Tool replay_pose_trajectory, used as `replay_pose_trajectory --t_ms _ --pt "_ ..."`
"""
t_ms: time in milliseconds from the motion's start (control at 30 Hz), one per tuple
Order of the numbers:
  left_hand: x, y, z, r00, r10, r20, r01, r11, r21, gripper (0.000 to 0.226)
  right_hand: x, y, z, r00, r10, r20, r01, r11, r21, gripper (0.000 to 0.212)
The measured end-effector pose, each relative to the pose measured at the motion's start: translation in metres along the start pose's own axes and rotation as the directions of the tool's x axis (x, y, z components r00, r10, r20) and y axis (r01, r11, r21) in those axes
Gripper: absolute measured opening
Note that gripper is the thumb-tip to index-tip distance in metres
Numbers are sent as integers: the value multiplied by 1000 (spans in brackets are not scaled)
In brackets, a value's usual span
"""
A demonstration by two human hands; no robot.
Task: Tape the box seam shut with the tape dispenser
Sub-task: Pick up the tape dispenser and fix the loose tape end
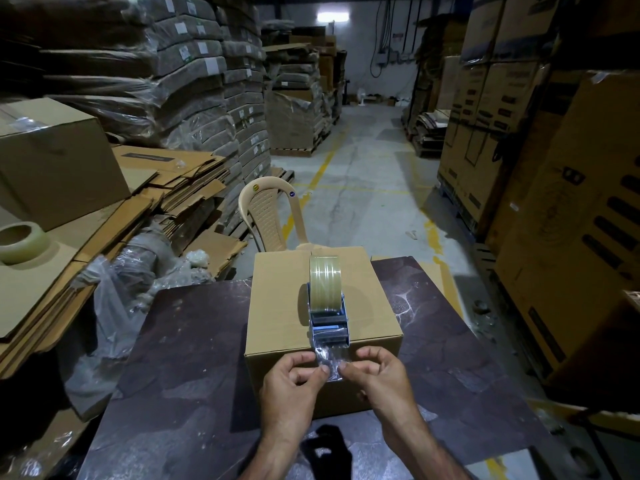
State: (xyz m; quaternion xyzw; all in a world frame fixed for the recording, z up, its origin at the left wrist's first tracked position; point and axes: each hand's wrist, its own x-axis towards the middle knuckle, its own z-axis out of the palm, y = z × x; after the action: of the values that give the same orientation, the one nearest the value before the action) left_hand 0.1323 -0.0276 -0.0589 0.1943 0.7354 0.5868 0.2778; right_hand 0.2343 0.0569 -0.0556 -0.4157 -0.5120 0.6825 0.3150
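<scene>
Cardboard box (322, 306) sits shut on the dark table (194, 341), and the tape dispenser (327, 306) rests on its lid just past the fingers, with its roll at the far end and its long side running straight away from the person. Both the left hand (294, 379) and right hand (375, 375) pinch the loose clear tape end (329, 358) at the near top edge. I think taping has only begun: the end looks not yet stuck down, and the whole seam is left.

Tape dispenser (327, 299) blocks the box (277, 306) top's middle; both sides lie open.
</scene>
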Motion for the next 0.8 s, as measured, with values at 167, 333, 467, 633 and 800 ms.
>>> replay_pose_trajectory --t_ms 167,333,467,633,800 --pt "-2 0 -3 1000 9 -18 -9 1000 -2 22 0 1 -4 1000 -1 -24 1 1000 -5 33" --pt "-3 0 -6 999 34 -27 -33 999 15 22 0 4 -4 1000 1 -26 -1 1000 -12 31" --pt "-2 -3 -10 997 56 -52 -54 997 51 22 -1 5 -6 984 -126 -127 120 991 -57 27" --pt "2 7 -19 969 192 -154 -169 974 149 21 7 -10 -11 915 -351 -200 310 927 -209 18" --pt "18 49 -17 874 462 -153 -417 873 253 12 27 -43 0 878 -475 -68 429 840 -332 7"
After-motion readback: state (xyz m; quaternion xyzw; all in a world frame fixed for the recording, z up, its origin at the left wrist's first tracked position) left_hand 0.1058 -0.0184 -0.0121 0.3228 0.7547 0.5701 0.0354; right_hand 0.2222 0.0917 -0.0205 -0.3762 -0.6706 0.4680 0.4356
